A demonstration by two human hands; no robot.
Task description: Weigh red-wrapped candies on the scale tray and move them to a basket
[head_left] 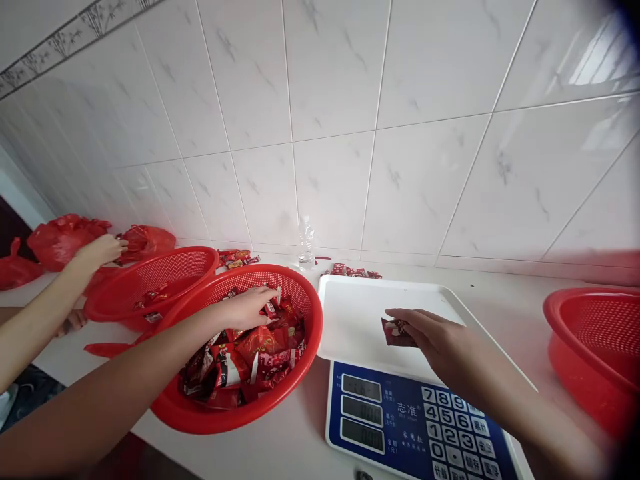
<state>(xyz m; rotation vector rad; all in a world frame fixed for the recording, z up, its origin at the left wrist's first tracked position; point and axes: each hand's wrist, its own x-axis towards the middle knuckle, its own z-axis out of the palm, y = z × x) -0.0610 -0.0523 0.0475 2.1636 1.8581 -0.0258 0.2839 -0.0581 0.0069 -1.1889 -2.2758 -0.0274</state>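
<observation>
Against a marbled tile wall, red plastic bags are grouped at the far left of a white counter. A co-worker's hand is extended to the rearmost-right of these bags; a second hand is seen lower down, beside the left basket, a red perforated vessel in which only a few wrapped packets are contained. A small heap of packets is laid on the counter behind the baskets. The middle basket, also red, is filled with glossy, mostly red packets. Over these the wearer's left hand is placed, palm down with fingers bent among the wrappers; whether a packet is gripped cannot be told. Near the wall, a clear bottle is stood upright, and a row of patterned packets is set behind the white tray of a scale, whose blue panel is fitted with three displays and a keypad. Above the tray, a single dark-red packet is pinched between the thumb and fingers of the right hand. At the right edge, another red basket is partly shown.
</observation>
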